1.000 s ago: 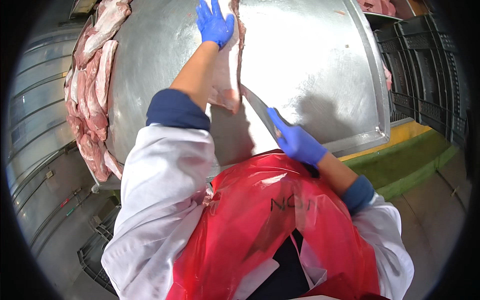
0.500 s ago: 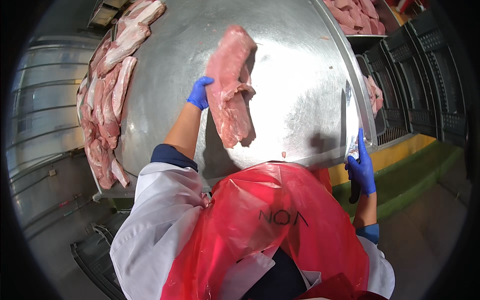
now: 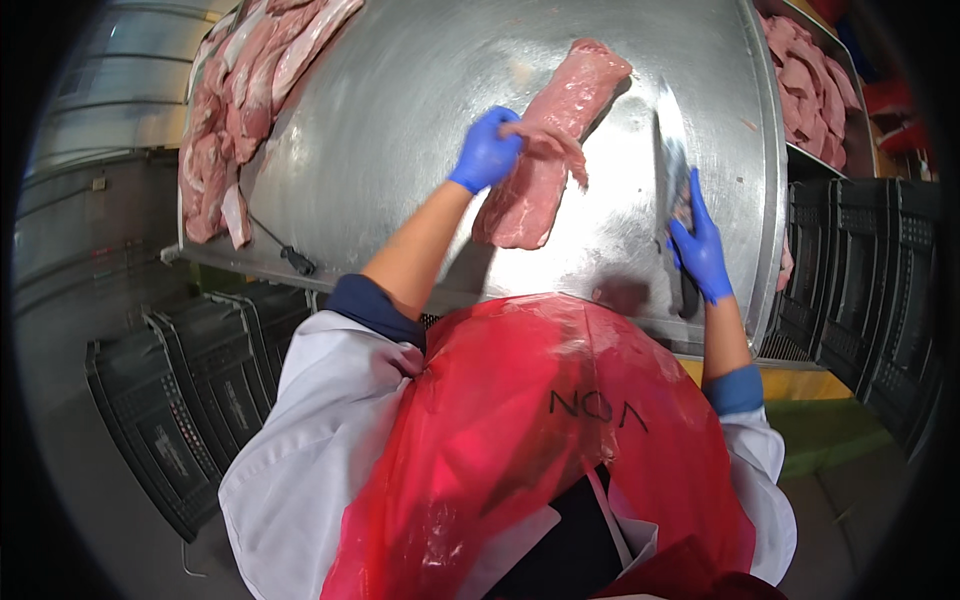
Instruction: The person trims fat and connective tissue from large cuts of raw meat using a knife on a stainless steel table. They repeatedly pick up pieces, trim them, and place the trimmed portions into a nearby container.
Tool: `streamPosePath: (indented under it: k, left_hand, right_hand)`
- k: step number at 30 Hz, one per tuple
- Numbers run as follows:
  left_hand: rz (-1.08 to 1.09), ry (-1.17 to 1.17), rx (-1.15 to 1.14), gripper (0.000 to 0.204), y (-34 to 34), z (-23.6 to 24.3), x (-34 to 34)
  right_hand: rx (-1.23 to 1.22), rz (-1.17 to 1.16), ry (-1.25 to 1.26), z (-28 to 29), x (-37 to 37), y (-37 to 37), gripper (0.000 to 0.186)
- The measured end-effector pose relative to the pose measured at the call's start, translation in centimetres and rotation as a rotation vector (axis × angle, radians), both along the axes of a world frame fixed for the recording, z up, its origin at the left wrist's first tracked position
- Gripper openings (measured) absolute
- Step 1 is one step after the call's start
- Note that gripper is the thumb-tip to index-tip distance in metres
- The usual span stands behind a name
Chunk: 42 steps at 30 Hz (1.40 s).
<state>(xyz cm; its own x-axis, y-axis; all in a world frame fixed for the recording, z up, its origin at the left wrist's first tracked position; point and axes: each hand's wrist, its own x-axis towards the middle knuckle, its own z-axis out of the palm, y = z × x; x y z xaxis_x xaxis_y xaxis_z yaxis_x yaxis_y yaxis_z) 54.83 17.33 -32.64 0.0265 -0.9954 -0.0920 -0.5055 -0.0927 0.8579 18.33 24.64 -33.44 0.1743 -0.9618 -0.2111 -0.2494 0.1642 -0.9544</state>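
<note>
A long, boneless pork loin (image 3: 580,95) lies slantwise on the metal table, its far end tilted to the right. My left hand (image 3: 487,152), in a blue glove, is closed on a loose flap at the middle of the loin. To the right of the meat, my right hand (image 3: 703,250), also gloved in blue, grips a knife (image 3: 671,150). Its broad blade points away from me, and the dark handle shows below the fingers. Blade and loin are apart.
Several long cuts of meat (image 3: 240,100) are heaped along the table's left side. A tray of pink meat pieces (image 3: 805,90) stands at the far right. Black crates (image 3: 860,270) are at the right, with more black crates (image 3: 205,400) at the lower left. The metal table (image 3: 400,120) has a raised edge.
My left hand has gone from the loin's left edge to the flap at its middle. The knife has come closer to the loin, which now slants more to the right. The whole view has shifted.
</note>
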Motion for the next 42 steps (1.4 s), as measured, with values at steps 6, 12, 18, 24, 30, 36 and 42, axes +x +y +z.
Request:
streamPosePath:
  k: [6,12,18,24,30,36,42]
  left_hand:
    - [-0.131,0.076,0.073,0.007,0.4,2.6,3.4]
    - [-0.036,0.290,0.123,0.017,-0.1,2.6,3.8]
    - [-0.268,0.212,0.099,0.018,0.1,4.4,3.5]
    - [-0.158,0.335,0.093,0.016,1.5,6.0,6.2]
    - [-0.216,0.251,0.039,0.017,4.0,10.4,4.8]
    - [-0.079,0.449,-0.088,0.013,8.9,13.4,9.8]
    - [-0.074,0.447,-0.269,0.003,13.4,18.6,6.4]
  right_hand:
    - [0.137,0.218,-0.068,-1.0,14.8,-8.6,0.080]
    - [0.185,0.744,0.308,1.6,15.2,-6.4,0.081]
    - [0.134,0.805,0.370,1.2,15.2,-6.2,0.080]
    - [0.311,0.983,0.347,4.7,13.0,-3.8,0.078]
    - [0.065,0.981,0.336,0.5,17.3,-3.7,0.077]
    - [0.295,1.133,0.233,3.9,11.1,0.0,0.080]
    - [0.294,1.110,0.094,4.2,23.4,0.0,0.077]
